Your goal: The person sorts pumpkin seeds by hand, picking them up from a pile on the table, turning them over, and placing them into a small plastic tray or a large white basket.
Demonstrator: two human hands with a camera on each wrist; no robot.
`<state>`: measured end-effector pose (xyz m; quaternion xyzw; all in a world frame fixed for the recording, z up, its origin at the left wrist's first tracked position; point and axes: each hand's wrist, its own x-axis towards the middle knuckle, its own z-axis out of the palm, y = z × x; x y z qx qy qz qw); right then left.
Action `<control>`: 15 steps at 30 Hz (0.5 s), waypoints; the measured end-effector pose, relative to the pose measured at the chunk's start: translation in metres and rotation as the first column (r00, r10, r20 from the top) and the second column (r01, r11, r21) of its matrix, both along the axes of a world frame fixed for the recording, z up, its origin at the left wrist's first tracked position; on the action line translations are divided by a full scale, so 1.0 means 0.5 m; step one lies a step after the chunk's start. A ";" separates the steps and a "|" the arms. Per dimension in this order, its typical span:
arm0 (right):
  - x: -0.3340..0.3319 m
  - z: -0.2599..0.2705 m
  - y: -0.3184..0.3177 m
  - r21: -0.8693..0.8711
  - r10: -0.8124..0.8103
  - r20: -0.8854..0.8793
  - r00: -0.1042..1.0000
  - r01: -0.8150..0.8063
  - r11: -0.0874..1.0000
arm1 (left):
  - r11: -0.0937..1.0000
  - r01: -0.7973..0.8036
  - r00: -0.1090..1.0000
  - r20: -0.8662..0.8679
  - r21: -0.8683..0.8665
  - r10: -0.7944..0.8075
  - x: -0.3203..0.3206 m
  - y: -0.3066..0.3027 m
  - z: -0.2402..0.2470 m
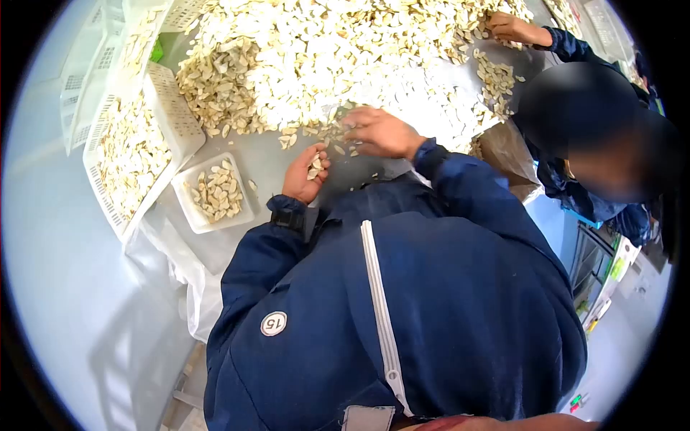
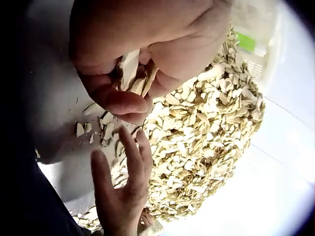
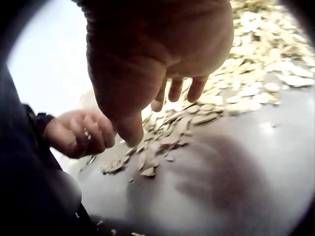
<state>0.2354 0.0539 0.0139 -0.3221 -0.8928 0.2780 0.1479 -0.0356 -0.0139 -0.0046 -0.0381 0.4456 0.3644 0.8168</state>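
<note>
Left hand (image 1: 305, 174): palm up, close to the body at the near edge of the grey table (image 1: 266, 161), fingers curled round a few pale slices (image 1: 315, 167). The slices are flat and elongate, with mixed long axes and no common direction. Small white tray (image 1: 185, 210) just to its left, part filled, with bare table between.

Right hand (image 1: 381, 133): fingers spread and relaxed, tips on loose pieces at the rim of the big pile (image 1: 323, 57).

Baskets (image 1: 180, 122) crowd the left edge. Another person's hand (image 1: 514, 29) is at the far side.

One heap of slices (image 1: 323, 57), one small tray (image 1: 192, 212), two people (image 1: 402, 302) (image 1: 575, 108)
</note>
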 end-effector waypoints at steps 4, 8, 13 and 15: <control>-0.087 -0.034 -0.011 0.039 0.208 0.067 0.976 -0.211 0.977 | 1.000 -0.012 0.999 -0.044 0.000 0.012 0.004 0.000 0.018; 0.004 -0.093 -0.011 0.003 0.037 0.038 0.999 -0.037 0.999 | 0.999 -0.048 0.998 -0.038 0.008 0.049 -0.013 -0.014 -0.002; 0.139 -0.030 0.045 0.075 -0.282 0.214 0.935 0.272 0.959 | 0.999 -0.053 0.996 -0.064 0.006 0.054 -0.017 -0.023 -0.012; 0.115 -0.020 0.083 0.017 -0.342 0.179 0.922 0.345 0.939 | 0.999 -0.032 0.998 -0.050 0.009 0.033 -0.013 -0.019 -0.018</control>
